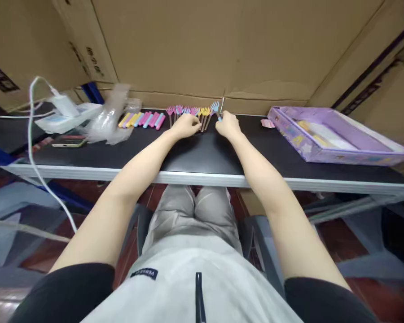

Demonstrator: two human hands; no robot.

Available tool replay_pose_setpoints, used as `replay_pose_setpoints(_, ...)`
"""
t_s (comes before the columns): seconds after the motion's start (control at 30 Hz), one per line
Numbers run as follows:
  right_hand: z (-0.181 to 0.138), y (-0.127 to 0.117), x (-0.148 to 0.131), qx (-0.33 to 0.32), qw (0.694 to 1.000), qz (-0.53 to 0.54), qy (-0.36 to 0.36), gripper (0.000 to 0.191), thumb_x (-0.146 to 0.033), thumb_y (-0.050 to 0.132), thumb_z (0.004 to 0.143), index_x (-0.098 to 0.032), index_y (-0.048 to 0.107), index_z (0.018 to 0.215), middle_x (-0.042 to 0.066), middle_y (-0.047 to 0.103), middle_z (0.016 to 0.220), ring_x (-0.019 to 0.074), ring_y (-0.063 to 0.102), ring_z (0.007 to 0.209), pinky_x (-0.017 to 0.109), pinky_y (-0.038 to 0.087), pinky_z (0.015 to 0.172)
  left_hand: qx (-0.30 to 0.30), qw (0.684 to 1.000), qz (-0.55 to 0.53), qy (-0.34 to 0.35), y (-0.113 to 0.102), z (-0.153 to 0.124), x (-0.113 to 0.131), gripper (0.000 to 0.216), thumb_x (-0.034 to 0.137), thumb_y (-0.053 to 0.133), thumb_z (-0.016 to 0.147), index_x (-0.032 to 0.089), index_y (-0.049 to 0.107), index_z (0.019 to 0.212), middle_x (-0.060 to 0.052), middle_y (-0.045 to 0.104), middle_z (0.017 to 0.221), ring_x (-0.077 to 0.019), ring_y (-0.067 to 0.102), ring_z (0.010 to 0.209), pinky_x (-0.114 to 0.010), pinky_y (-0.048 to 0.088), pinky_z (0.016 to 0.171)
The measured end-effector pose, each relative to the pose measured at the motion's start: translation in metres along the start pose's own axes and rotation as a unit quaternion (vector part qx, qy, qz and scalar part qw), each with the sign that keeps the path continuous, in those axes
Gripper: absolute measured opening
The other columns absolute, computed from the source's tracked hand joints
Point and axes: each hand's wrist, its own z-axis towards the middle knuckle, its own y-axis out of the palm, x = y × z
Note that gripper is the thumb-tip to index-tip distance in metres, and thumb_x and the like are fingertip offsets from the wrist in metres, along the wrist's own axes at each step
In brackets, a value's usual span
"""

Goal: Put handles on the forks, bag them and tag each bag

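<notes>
Going gently pays off; left hand [187, 125] curls over the fork row [194, 111], can't tell if it's pinching; right hand [228, 124] seems to pinch the blue fork [215, 106] at the row's right end; mind the yellow forks [206, 111] alongside

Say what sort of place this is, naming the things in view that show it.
Probably a makeshift workstation in a workshop: cardboard panels stand behind a black-topped table, colourful fork-topped sticks lie in a row, and an open purple box sits towards the right.
</notes>
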Motion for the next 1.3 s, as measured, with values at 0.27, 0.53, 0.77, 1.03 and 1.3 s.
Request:
replay_pose_setpoints(0.27,0.008,0.000,0.013,-0.015,0.998,-0.015,0.055,0.045,-0.005,0.055,0.098,-0.001,0.067,0.141,0.029,0.066,0.146,0.0412,0.066,0.138,0.050,0.052,0.116,-0.021,0.999,-0.021,0.038,0.000,0.001,-0.007,0.028,0.020,0.059,0.092,0.008,0.084,0.094,-0.008,0.076,0.079,-0.0197,0.065,0.077,-0.032,0.050,0.086)
replay_pose_setpoints(0.53,0.014,0.003,0.021,-0.028,0.998,-0.019,0.060,0.045,-0.006,0.055,0.100,0.002,0.068,0.142,0.029,0.066,0.147,0.0397,0.065,0.140,0.046,0.052,0.119,-0.010,0.998,-0.040,0.050,0.004,0.004,-0.013,0.027,0.023,0.060,0.090,0.011,0.084,0.090,-0.007,0.074,0.075,-0.0202,0.066,0.078,-0.033,0.051,0.086)
replay_pose_setpoints(0.77,0.017,0.003,0.026,-0.038,0.998,-0.039,0.043,0.046,-0.008,0.057,0.102,0.000,0.068,0.146,0.029,0.065,0.149,0.0400,0.064,0.142,0.048,0.051,0.120,-0.010,0.998,-0.040,0.050,0.005,0.004,-0.011,0.024,0.021,0.061,0.090,0.012,0.083,0.086,-0.004,0.069,0.068,-0.0187,0.062,0.072,-0.033,0.050,0.081)
replay_pose_setpoints(1.03,0.024,0.006,0.033,-0.043,0.997,-0.042,0.044,0.042,-0.009,0.058,0.102,-0.002,0.071,0.141,0.026,0.069,0.145,0.0379,0.065,0.141,0.044,0.052,0.119,-0.018,0.997,-0.054,0.047,0.004,0.004,-0.011,0.023,0.020,0.062,0.091,0.012,0.083,0.087,-0.005,0.071,0.071,-0.0196,0.062,0.073,-0.033,0.049,0.082)
replay_pose_setpoints(1.3,0.025,-0.004,0.037,-0.083,0.994,-0.032,0.060,0.035,-0.015,0.068,0.099,-0.003,0.073,0.131,0.028,0.075,0.128,0.0366,0.074,0.125,0.042,0.060,0.108,-0.026,0.998,-0.044,0.045,0.000,-0.001,-0.005,0.023,0.019,0.060,0.093,0.013,0.081,0.083,-0.005,0.069,0.069,-0.0188,0.061,0.073,-0.032,0.048,0.081)
